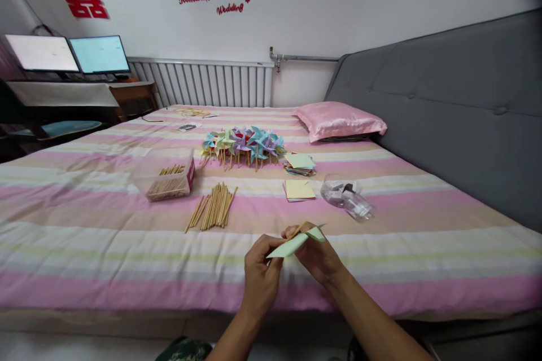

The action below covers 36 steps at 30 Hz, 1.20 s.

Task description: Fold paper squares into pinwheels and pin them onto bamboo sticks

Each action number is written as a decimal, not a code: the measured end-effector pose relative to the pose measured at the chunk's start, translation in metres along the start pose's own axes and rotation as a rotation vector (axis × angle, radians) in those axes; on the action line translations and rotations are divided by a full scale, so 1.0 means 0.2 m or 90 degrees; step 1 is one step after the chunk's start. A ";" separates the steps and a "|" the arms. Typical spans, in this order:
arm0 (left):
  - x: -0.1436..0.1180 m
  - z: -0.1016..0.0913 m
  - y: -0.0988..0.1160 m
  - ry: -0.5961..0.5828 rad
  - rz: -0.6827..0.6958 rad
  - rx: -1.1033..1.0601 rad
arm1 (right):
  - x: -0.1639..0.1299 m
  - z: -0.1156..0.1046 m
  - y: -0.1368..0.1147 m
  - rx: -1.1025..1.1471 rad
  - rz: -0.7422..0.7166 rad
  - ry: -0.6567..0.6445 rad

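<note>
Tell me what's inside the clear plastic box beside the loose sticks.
The clear box holds many thin tan sticks. Whatever lies deeper is covered by them and cannot be seen.

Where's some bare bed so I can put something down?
There's bare striped bedspread left of the clear stick box, and between the clear plastic containers and grey headboard. It's crowded in the middle, where pinwheels, paper stacks and loose sticks sit close together.

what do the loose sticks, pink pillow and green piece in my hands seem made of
Loose sticks: likely wood or bamboo, matte, from their tan colour.
Pink pillow: satin-like fabric, given its glossy highlights and soft creases.
Green piece: probably paper, matte, with thin, crisp edges.
</note>
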<state>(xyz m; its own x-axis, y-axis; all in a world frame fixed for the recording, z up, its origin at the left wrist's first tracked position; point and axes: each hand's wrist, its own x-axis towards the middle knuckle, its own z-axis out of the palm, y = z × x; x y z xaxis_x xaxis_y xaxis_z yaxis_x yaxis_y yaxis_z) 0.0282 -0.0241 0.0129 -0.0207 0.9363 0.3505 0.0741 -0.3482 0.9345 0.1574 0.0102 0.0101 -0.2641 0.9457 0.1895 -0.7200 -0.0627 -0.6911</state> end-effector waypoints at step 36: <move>0.01 0.01 0.04 0.009 0.001 -0.052 | 0.00 -0.02 0.00 -0.004 0.012 0.020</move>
<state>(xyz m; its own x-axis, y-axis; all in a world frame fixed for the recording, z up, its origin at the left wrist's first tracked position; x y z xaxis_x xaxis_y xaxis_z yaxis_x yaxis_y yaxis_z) 0.0300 -0.0249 0.0211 -0.0341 0.9351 0.3528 -0.0070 -0.3532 0.9355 0.1596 0.0117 0.0065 -0.2580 0.9537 0.1545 -0.7106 -0.0790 -0.6991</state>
